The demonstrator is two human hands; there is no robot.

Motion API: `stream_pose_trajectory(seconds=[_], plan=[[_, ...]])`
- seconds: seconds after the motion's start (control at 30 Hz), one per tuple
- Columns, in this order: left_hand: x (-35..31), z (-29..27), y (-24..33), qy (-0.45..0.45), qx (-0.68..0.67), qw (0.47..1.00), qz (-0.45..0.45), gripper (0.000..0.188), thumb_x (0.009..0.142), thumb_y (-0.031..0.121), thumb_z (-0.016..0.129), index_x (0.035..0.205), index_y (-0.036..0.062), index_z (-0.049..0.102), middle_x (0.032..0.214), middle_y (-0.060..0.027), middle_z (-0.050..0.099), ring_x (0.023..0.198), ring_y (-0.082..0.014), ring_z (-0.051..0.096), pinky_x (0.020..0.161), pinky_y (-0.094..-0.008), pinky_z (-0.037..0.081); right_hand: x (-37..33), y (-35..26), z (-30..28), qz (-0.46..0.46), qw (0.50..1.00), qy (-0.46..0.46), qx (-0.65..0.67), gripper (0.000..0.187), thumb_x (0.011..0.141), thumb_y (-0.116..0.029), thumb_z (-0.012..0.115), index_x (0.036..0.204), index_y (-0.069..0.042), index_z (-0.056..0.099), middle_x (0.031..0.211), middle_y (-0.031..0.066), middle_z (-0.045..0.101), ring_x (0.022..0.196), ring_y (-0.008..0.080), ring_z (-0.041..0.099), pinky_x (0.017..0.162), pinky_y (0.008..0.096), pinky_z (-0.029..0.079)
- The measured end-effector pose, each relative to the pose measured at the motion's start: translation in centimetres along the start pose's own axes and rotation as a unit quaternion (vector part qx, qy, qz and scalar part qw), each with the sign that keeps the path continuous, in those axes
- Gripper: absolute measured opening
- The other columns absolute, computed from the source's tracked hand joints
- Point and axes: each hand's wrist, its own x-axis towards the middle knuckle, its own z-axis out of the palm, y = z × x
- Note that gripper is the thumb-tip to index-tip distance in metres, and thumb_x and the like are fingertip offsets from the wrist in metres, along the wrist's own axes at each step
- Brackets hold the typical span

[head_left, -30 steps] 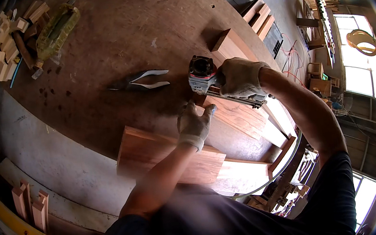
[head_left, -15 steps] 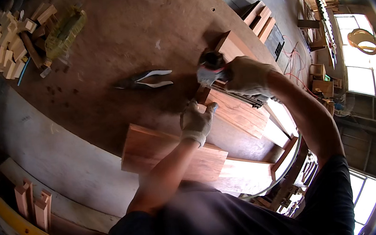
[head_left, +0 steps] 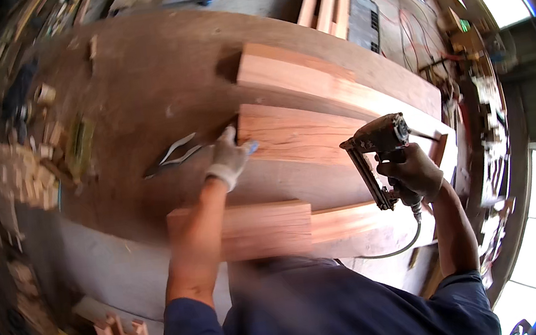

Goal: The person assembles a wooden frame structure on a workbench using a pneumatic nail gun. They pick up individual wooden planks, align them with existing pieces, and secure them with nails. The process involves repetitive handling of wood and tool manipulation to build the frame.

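My right hand [head_left: 416, 173], in a pale glove, is wrapped round the grip of an air nail gun [head_left: 382, 140]. It holds the tool raised above the right part of the workbench, with a hose running from the handle's base. My left hand [head_left: 228, 159], gloved and with a blue thumb tip, is at the left end of a reddish wooden board [head_left: 300, 130]. Its fingers lie along the board's end and the thumb on the near corner. Pliers [head_left: 176, 153] with pale handles lie left of that hand.
Beyond the board lies another long board [head_left: 299, 70]; a third [head_left: 265, 229] lies close to my body. Small wood blocks [head_left: 21, 174] are heaped at the far left beside a yellowish bundle [head_left: 81, 147]. Timber strips [head_left: 326, 3] rest past the bench's far edge.
My right hand has lifted the nail gun off the wood and drawn it right and nearer. My left hand stays at the board's end. The whole view has turned.
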Motion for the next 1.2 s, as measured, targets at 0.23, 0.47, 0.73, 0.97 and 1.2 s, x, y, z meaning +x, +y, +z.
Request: stream_pose_trajectory(seconds=[0.23,0.47,0.73,0.97,1.2], plan=[[-0.1,-1.2,1.2,-0.014,-0.142,0.989,-0.046,0.042,0.094,0.004,0.081,0.133,-0.0060,0.068,0.119,-0.0109,0.078,0.101,-0.0169,0.074,0.084,-0.0339,0.061,-2.3,14.9,-3.7,0.099,0.983,0.069,0.138,0.020,0.091,-0.018,0.081,0.087,0.000,0.072,0.073,0.0028,0.067,0.064,0.0103,0.063,0.059,0.0313,0.051],[-0.4,3.5,11.9,0.170,0.339,0.915,0.135,0.071,0.088,0.039,0.088,0.145,0.0035,0.064,0.145,-0.0216,0.065,0.142,-0.0432,0.054,0.120,-0.0564,0.042,-1.3,23.5,-4.1,0.122,0.952,0.089,0.265,0.013,0.091,-0.014,0.078,0.091,-0.005,0.068,0.073,0.0006,0.063,0.060,0.0110,0.062,0.053,0.0308,0.051],[4.9,18.3,17.9,-0.099,0.408,0.868,0.266,0.057,0.105,0.053,0.064,0.135,0.0045,0.071,0.131,-0.0192,0.074,0.128,-0.0392,0.065,0.113,-0.0524,0.047,-0.4,23.4,-5.9,-0.121,0.861,0.012,0.493,0.097,0.095,-0.013,0.082,0.173,-0.002,0.025,0.117,0.0169,0.069,0.087,0.0249,0.076,0.078,0.0362,0.065],[5.0,23.2,18.5,-0.066,0.410,0.864,0.284,0.048,0.111,0.051,0.054,0.107,0.0103,0.079,0.107,-0.0157,0.080,0.106,-0.0358,0.074,0.098,-0.0537,0.053,4.1,21.5,-0.7,-0.041,0.972,0.221,0.068,0.082,0.089,-0.016,0.073,0.164,-0.003,0.043,0.132,0.0306,0.070,0.119,0.0443,0.070,0.101,0.0479,0.057],[4.6,23.0,18.0,-0.051,0.411,0.864,0.285,0.046,0.111,0.048,0.055,0.111,0.0104,0.080,0.110,-0.0152,0.080,0.107,-0.0369,0.075,0.094,-0.0545,0.055,7.1,23.8,2.9,-0.068,0.969,0.228,-0.059,0.075,0.092,-0.014,0.068,0.162,-0.005,0.043,0.135,0.0266,0.068,0.107,0.0414,0.075,0.087,0.0500,0.061]])
